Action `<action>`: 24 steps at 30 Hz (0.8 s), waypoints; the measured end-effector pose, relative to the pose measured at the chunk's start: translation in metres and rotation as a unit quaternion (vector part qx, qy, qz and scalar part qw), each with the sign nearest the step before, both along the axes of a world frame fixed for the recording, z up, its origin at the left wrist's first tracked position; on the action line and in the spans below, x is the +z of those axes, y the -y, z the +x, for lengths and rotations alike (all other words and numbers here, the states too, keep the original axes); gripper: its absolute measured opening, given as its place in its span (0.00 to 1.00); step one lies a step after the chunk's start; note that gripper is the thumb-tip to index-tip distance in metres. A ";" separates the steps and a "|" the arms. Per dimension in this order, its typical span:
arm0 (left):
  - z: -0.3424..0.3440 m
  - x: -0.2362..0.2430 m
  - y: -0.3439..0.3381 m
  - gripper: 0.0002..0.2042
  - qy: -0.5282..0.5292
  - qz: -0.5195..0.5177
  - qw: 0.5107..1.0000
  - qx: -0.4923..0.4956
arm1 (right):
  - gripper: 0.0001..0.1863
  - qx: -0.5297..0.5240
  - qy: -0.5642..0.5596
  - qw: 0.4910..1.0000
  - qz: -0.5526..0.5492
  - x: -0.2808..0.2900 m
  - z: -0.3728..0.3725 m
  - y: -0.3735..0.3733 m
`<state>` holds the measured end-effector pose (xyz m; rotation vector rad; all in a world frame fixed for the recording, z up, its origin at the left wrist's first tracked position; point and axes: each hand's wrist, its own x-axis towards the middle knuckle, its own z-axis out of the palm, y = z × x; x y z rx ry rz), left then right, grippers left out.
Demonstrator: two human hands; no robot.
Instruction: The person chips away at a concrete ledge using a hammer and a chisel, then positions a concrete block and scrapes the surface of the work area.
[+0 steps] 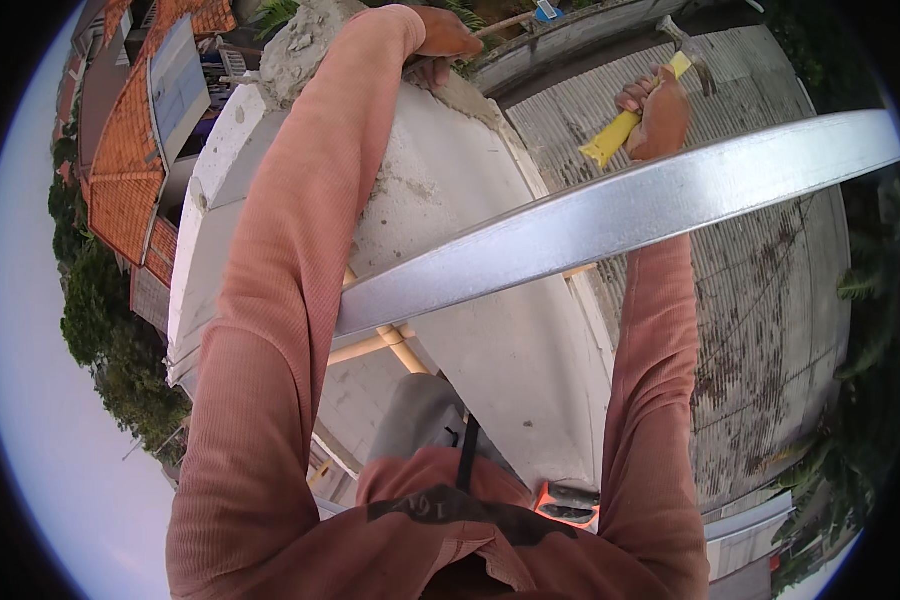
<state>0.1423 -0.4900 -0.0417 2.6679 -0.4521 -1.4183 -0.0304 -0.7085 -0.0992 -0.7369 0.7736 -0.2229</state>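
right hand [660, 115]: clamped around yellow-handled claw hammer [612, 137], metal head projecting above grip. left hand [444, 38]: left of hammer grip, at rough edge of white wall [460, 165]; fingers partly hidden, cannot tell if holding anything. silvery metal beam [610, 207]: below hammer grip, crossing in front of right sleeve [660, 330]. corrugated roof [760, 290]: behind hammer grip. mortar heap [303, 45]: left of left hand.

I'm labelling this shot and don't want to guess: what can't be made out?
All in the head view:
Whether the left hand holds anything: its palm is turned away.
Right wrist, below the hand gripping the claw hammer: behind the silvery metal bar.
The bar's left end: behind the left sleeve.
The orange-and-black object's lower part: covered by the shirt.
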 end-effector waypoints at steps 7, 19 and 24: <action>0.005 0.004 -0.001 0.13 -0.022 -0.001 1.000 -0.010 | 0.20 0.259 0.000 0.964 -0.063 0.023 -0.002 0.004; 0.004 0.002 -0.005 0.13 -0.026 -0.013 1.000 -0.010 | 0.21 0.079 0.032 0.995 -0.055 0.028 0.014 -0.019; 0.000 0.006 -0.005 0.11 -0.054 -0.048 0.997 0.006 | 0.19 0.285 0.048 0.953 -0.086 0.037 0.008 -0.003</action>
